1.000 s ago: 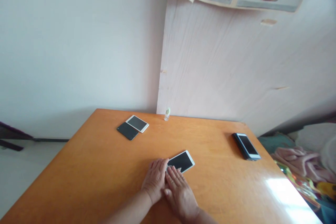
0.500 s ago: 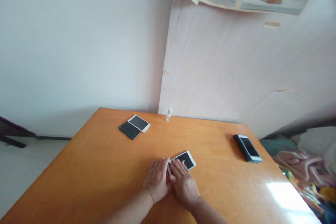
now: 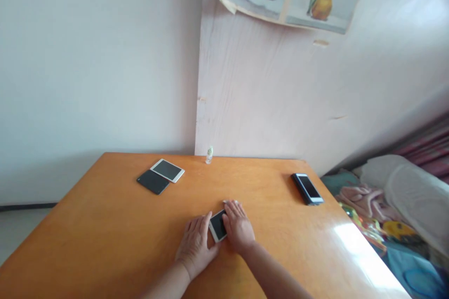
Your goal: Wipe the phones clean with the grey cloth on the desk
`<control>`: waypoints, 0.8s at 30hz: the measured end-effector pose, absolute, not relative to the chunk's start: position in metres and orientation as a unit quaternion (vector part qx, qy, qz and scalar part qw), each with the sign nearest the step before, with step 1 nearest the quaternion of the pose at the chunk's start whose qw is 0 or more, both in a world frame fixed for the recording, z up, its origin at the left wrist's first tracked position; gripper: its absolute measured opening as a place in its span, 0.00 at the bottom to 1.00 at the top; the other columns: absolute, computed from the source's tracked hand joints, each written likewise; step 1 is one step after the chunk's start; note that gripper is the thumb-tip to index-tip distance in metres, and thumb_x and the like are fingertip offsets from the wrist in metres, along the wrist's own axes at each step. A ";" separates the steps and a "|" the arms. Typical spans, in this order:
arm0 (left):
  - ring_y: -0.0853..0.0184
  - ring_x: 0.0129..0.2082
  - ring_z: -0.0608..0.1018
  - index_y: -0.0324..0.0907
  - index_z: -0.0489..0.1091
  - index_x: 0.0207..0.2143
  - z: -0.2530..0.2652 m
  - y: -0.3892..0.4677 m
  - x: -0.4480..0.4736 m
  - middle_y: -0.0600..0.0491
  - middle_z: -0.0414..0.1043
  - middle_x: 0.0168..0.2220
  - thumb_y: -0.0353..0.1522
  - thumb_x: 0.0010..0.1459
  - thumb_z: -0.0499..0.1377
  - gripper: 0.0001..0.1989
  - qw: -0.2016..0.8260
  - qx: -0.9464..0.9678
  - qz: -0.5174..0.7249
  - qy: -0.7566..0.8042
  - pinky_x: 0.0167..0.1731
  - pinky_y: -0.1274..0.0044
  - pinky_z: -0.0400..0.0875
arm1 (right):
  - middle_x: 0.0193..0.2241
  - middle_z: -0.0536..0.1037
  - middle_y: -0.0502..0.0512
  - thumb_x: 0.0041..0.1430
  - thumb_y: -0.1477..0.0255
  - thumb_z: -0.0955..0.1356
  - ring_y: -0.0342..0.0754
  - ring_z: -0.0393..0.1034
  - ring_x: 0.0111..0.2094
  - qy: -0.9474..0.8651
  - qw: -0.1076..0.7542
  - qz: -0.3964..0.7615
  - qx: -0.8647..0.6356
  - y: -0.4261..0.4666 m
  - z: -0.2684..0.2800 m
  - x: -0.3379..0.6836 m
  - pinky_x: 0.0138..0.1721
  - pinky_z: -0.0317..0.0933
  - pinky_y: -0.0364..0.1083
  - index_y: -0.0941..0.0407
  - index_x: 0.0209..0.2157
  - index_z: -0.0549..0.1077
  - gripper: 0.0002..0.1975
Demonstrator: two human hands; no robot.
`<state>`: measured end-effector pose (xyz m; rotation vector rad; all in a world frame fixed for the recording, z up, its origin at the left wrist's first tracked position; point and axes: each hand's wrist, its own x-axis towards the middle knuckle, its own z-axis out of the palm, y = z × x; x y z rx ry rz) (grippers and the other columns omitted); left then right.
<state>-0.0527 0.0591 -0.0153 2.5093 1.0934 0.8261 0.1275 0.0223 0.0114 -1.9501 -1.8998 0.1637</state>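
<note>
A white smartphone (image 3: 218, 225) with a dark screen lies aslant on the table. My left hand (image 3: 197, 243) steadies its left end, thumb at the near edge and fingers curved along the side. Across the phone's right end lies my right hand (image 3: 239, 226), fingers flat and close together, covering that part of it. A bit of something white, like a tissue (image 3: 225, 202), shows at the right fingertips; most of it is hidden beneath them.
A white-framed tablet (image 3: 168, 170) overlaps a black one (image 3: 153, 181) at the back left. A small clear bottle (image 3: 209, 155) stands by the wall. Another phone on a dark case (image 3: 307, 188) lies at the right of the wooden table (image 3: 105, 224). Bedding (image 3: 365, 201) is beyond.
My right hand has slid along the screen from the phone's left part to its right end, uncovering the left part. My left hand still holds the left end. The view has turned right.
</note>
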 end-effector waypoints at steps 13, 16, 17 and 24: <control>0.53 0.50 0.75 0.42 0.51 0.65 -0.019 0.062 -0.054 0.43 0.72 0.51 0.34 0.52 0.61 0.39 0.117 0.869 0.307 0.369 0.51 0.60 0.70 | 0.62 0.67 0.59 0.69 0.69 0.60 0.55 0.56 0.65 -0.687 0.211 0.051 -0.693 0.014 0.011 0.124 0.65 0.53 0.59 0.55 0.60 0.68 0.21; 0.53 0.49 0.75 0.42 0.52 0.64 -0.018 0.063 -0.052 0.43 0.72 0.50 0.36 0.52 0.62 0.39 0.112 0.869 0.307 0.373 0.50 0.60 0.70 | 0.62 0.66 0.66 0.69 0.69 0.59 0.61 0.56 0.65 -0.612 0.198 0.028 -0.765 0.024 0.009 0.132 0.63 0.55 0.64 0.60 0.59 0.69 0.21; 0.53 0.49 0.76 0.42 0.52 0.64 -0.018 0.063 -0.053 0.43 0.73 0.50 0.36 0.52 0.62 0.39 0.112 0.870 0.307 0.370 0.50 0.60 0.70 | 0.62 0.66 0.66 0.69 0.69 0.59 0.61 0.56 0.65 -0.610 0.199 0.027 -0.767 0.023 0.007 0.125 0.63 0.55 0.64 0.60 0.59 0.69 0.21; 0.55 0.50 0.75 0.43 0.50 0.65 -0.024 0.064 -0.055 0.43 0.72 0.52 0.31 0.55 0.58 0.36 0.121 0.876 0.301 0.357 0.52 0.61 0.69 | 0.63 0.66 0.54 0.67 0.69 0.63 0.52 0.56 0.65 -0.741 0.205 0.071 -0.636 0.004 0.009 0.099 0.66 0.51 0.56 0.51 0.64 0.63 0.24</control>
